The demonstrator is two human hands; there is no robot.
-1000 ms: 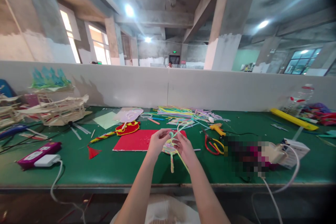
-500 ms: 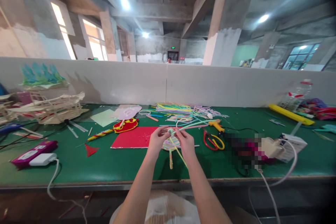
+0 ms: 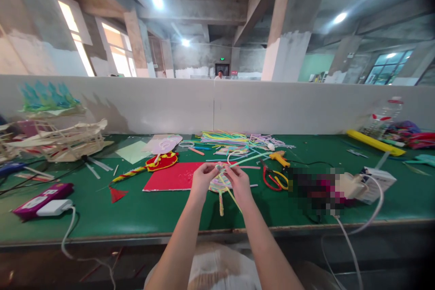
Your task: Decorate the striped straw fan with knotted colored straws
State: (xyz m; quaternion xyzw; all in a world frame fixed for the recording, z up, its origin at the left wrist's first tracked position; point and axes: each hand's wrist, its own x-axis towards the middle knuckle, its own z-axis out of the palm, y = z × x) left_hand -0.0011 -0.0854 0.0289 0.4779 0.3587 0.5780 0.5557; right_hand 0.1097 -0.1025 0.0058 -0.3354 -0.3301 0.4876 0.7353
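My left hand [image 3: 203, 177] and my right hand [image 3: 239, 180] meet over the middle of the table, fingertips pinched close together. Between them are pastel pipe cleaners, bent at the pinch; a pale green pipe cleaner [image 3: 252, 158] runs out to the upper right from my right fingers. A yellow pipe cleaner [image 3: 233, 197] slants down beneath my right hand. Just below the fingers lies a round, pastel-striped fan shape [image 3: 218, 185] with a short wrapped handle [image 3: 221, 204]. My fingers partly cover it, and the exact join they pinch is hidden.
A red board [image 3: 170, 177] lies left of my hands, with a red-and-yellow tasselled fan [image 3: 162, 161] beyond. Red-and-yellow pliers [image 3: 274, 178] and a yellow glue gun [image 3: 279, 158] lie right. Loose pipe cleaners [image 3: 226, 137] are heaped behind. A low white partition [image 3: 163, 104] bounds the table.
Both hands stay pinched together over the fan shape, with small finger shifts. The pale green pipe cleaner's free end has swung slightly to the left and up. The view has tilted slightly.
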